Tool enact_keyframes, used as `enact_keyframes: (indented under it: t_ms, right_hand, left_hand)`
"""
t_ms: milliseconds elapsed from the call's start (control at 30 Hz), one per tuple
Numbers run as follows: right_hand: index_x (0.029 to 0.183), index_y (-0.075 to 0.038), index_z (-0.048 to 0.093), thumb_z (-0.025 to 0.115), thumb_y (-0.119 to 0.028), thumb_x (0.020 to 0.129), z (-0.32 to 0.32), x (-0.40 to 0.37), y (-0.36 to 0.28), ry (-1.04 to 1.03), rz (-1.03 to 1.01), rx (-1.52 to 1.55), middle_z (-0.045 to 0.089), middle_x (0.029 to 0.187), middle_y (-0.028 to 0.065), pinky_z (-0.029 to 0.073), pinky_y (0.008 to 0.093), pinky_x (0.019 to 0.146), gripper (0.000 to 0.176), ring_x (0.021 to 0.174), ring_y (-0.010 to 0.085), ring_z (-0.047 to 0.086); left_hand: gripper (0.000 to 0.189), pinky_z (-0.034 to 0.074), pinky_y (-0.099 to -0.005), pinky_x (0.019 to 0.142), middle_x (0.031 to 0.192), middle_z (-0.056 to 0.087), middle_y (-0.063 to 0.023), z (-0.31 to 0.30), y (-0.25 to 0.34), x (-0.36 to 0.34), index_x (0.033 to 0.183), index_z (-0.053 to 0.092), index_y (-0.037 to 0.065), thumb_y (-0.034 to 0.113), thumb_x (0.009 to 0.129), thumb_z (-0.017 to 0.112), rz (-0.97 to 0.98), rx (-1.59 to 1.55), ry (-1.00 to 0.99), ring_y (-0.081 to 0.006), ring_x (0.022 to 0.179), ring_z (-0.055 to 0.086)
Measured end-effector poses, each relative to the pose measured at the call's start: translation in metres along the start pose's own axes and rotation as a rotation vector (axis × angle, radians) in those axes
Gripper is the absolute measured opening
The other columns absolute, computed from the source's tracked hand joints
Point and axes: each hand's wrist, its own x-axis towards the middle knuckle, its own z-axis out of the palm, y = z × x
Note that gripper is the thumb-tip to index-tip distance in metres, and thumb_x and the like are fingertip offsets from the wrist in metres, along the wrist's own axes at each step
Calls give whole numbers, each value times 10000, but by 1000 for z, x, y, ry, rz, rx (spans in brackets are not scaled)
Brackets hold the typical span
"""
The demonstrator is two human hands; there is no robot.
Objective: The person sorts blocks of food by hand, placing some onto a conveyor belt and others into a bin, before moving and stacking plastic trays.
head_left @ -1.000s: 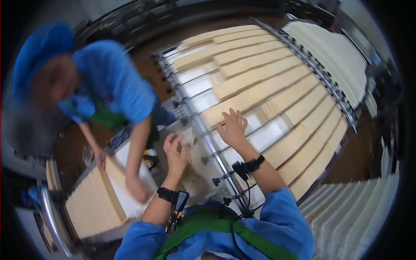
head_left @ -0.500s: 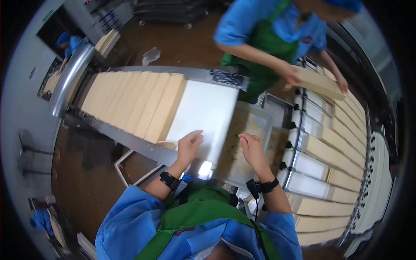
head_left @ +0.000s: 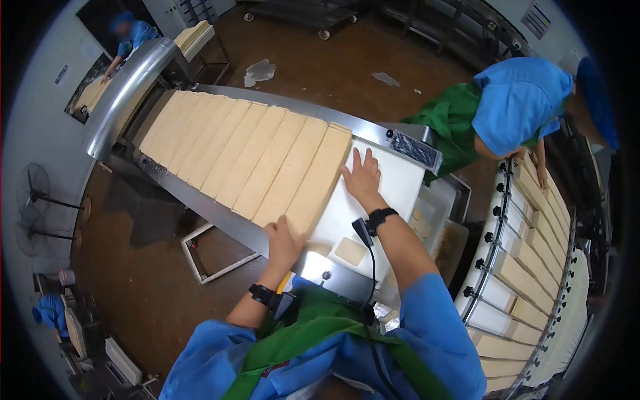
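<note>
A row of pale, flat strips in stacks, looking like dough sheets (head_left: pixel 257 160), lies side by side on the conveyor. My left hand (head_left: pixel 283 243) is at the near end of the last stack (head_left: pixel 320 177), its fingertips against that end. At the far end of the same stack, my right hand (head_left: pixel 363 177) has its fingers spread beside the stack's right edge, over the white belt (head_left: pixel 393 177). Both wrists wear black bands with small devices. A small pale square piece (head_left: pixel 350 251) lies on the belt near me, to the right of my left hand.
A metal roller cover (head_left: pixel 130 93) arches over the conveyor's left end. To the right, a second belt (head_left: pixel 520 267) with black knobs carries more strips, and a co-worker (head_left: pixel 520 107) bends over it. Bins with scraps (head_left: pixel 433 227) stand between. Another person (head_left: pixel 133 33) works at the far left.
My hands have gone from hovering over the belt to the two ends of the last stack. My view has shifted, and the co-worker, earlier holding a strip, now bends lower over the right belt.
</note>
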Motion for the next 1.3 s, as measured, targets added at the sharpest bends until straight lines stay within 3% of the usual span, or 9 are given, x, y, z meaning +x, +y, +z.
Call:
enact_keyframes:
  t_ms: [100, 400, 533, 633, 767, 900, 1067, 1100, 1300]
  right_hand:
    - [1392, -195, 352, 477, -442, 883, -4, 34, -30, 20, -2, -25, 162, 1479, 205, 298, 492, 1000, 580, 1288, 398, 262]
    - [1396, -168, 332, 522, -560, 797, -8, 67, -59, -156, 236, -44, 220, 1426, 228, 386, 458, 963, 741, 1168, 404, 433]
    - [1390, -149, 301, 582, -525, 745, -41, 44, -16, -127, 473, -29, 320, 1311, 219, 422, 457, 928, 798, 1134, 382, 454]
    - [1374, -36, 283, 619, -519, 706, -59, 17, 32, -12, 603, 10, 176, 1420, 264, 388, 487, 958, 890, 1252, 416, 347]
    - [1367, 60, 270, 683, -483, 666, -69, -32, 87, 243, 694, 334, -5, 1452, 331, 310, 429, 1050, 978, 1313, 454, 247]
    - [1253, 34, 274, 706, -347, 641, -80, -92, 130, 540, 886, 405, 295, 1278, 316, 392, 465, 962, 840, 1168, 463, 389]
    - [1272, -8, 271, 673, -374, 707, -161, -228, 189, 913, 1012, 385, 337, 1242, 280, 426, 479, 901, 784, 1076, 460, 468]
    - [1278, -12, 272, 663, -388, 722, -174, -255, 202, 978, 1035, 325, 342, 1239, 278, 430, 484, 893, 777, 1063, 461, 480]
    - [1286, -12, 386, 520, -505, 799, -239, -394, 301, 661, 1499, 240, 455, 1243, 271, 375, 503, 947, 706, 1091, 450, 488]
  left_hand:
    - [715, 467, -464, 811, 1138, 384, -303, -5, 10, 4, 1288, 315, -43, 232, 748, 695, 14, 96, -88, -461, 955, 515]
    - [755, 508, -459, 714, 1123, 370, -299, -16, 25, 15, 1289, 266, -45, 272, 755, 696, -75, 161, -330, -468, 849, 565]
    - [822, 495, -470, 769, 1128, 367, -298, 0, 22, 15, 1286, 248, -46, 297, 711, 725, 99, 144, -292, -471, 893, 547]
    - [864, 486, -481, 802, 1135, 365, -293, 10, 33, 24, 1285, 231, -40, 333, 691, 735, 192, 66, -387, -469, 919, 538]
    - [871, 484, -489, 807, 1139, 358, -295, 28, 64, 29, 1254, 248, -35, 337, 662, 767, 107, 135, -563, -475, 956, 520]
    - [810, 460, -460, 871, 1177, 337, -294, 49, 105, 15, 1237, 294, -50, 267, 662, 769, 297, 189, -459, -461, 1023, 482]
    - [760, 388, -438, 973, 1251, 289, -296, 89, 159, -35, 1268, 334, -6, 122, 643, 748, 758, -51, -370, -464, 1153, 373]
    - [784, 367, -428, 985, 1300, 248, -279, 90, 184, -52, 1307, 332, 20, 113, 643, 740, 687, -128, -455, -416, 1253, 272]
    - [759, 376, -387, 985, 1338, 282, -208, 119, 275, -127, 1314, 358, 47, 50, 657, 738, 1002, -323, -815, -350, 1240, 342]
